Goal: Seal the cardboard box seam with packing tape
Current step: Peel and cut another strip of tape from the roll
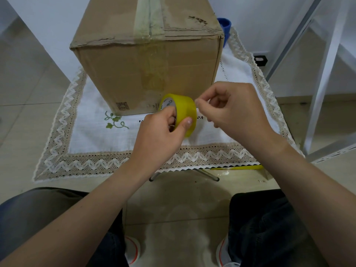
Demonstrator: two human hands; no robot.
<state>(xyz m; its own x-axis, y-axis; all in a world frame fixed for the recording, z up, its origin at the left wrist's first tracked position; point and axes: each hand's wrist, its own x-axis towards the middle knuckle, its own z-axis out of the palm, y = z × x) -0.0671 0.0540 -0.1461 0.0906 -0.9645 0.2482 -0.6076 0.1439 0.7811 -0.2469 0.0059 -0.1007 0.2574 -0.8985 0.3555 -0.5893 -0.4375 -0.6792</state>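
From the head view, we could not make out a loose tape end; the right hand's (231, 110) pinched fingertips (199, 103) met the roll's rim, their grip narrow, holding what we could not tell. Our left hand (163, 132) gripped the yellow tape roll (180, 110), fingers in its core, thumb across its band. Its axis ran roughly sideways. Just beyond the grip stood the cardboard box (146, 60) on the tabletop (92, 116), top cut off.
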